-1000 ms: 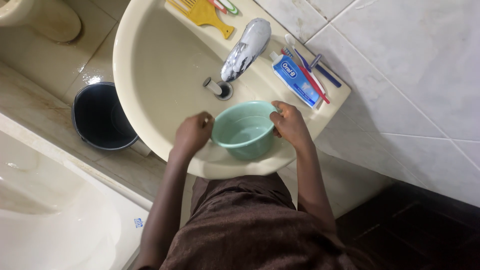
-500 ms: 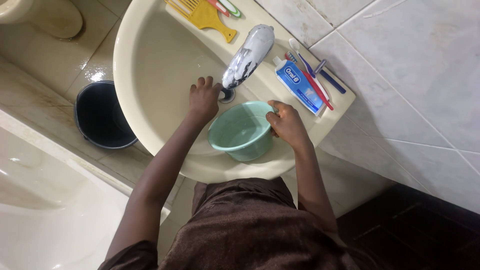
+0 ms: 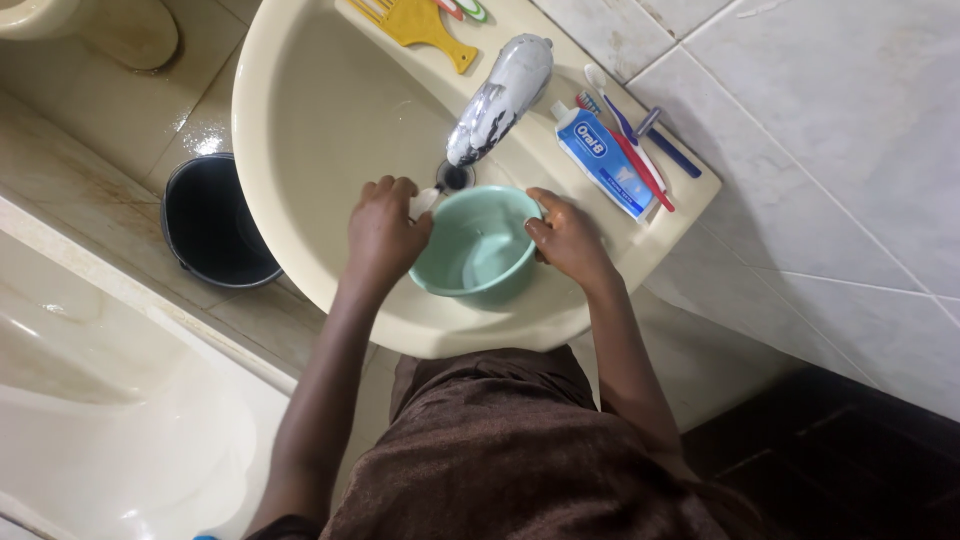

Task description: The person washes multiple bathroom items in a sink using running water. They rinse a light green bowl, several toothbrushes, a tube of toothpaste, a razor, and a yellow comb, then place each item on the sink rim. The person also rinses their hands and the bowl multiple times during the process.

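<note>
A pale green plastic bowl (image 3: 478,250) with a little water sits in the cream sink (image 3: 310,130), just below the drain hole (image 3: 455,177). My right hand (image 3: 565,240) grips the bowl's right rim. At the bowl's left rim my left hand (image 3: 383,232) is closed around a small pale drain stopper (image 3: 425,201), whose end sticks out of the fingers. The silver tap (image 3: 498,97) points down over the drain.
On the sink's back ledge lie a yellow comb (image 3: 425,25), a toothpaste tube (image 3: 603,160) and toothbrushes (image 3: 640,150). A dark bucket (image 3: 215,225) stands on the floor to the left. A white tub (image 3: 110,400) edge is at lower left, tiled wall on the right.
My left hand left the bowl's rim, reached up to the stopper by the drain, and has come back to the bowl holding it. The bowl shifted slightly toward the drain.
</note>
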